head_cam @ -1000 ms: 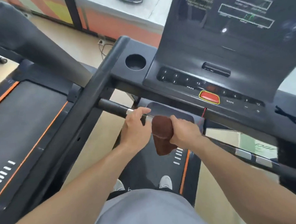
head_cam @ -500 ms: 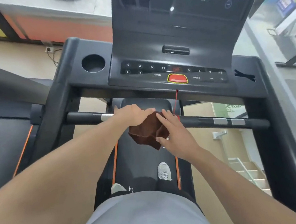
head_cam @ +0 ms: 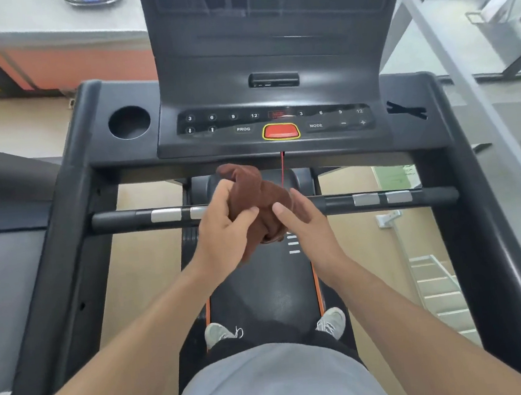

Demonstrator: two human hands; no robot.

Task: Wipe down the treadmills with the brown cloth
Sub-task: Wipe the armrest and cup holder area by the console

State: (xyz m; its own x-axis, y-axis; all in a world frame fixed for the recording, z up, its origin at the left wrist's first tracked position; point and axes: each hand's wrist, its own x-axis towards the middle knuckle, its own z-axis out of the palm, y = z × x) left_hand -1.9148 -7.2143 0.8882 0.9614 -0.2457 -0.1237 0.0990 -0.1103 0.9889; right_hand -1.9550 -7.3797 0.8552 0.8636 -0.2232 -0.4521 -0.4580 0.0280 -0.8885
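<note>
I stand on a black treadmill (head_cam: 73,215) facing its console (head_cam: 277,122). The brown cloth (head_cam: 260,197) is bunched up in front of the horizontal handlebar (head_cam: 380,200), between my two hands. My left hand (head_cam: 227,229) grips the cloth's left side, thumb and fingers curled round it. My right hand (head_cam: 303,222) touches the cloth's right side with fingers nearly straight. The cloth hides the middle of the bar.
A red safety key cord (head_cam: 283,169) hangs from the red stop button (head_cam: 281,131) just behind the cloth. A cup holder (head_cam: 129,122) sits at the console's left. A second treadmill (head_cam: 0,254) lies to the left, stairs (head_cam: 437,291) below right.
The view has swung to face the console squarely. Both hands have come off the handlebar and gathered the cloth into a bunch held up between them.
</note>
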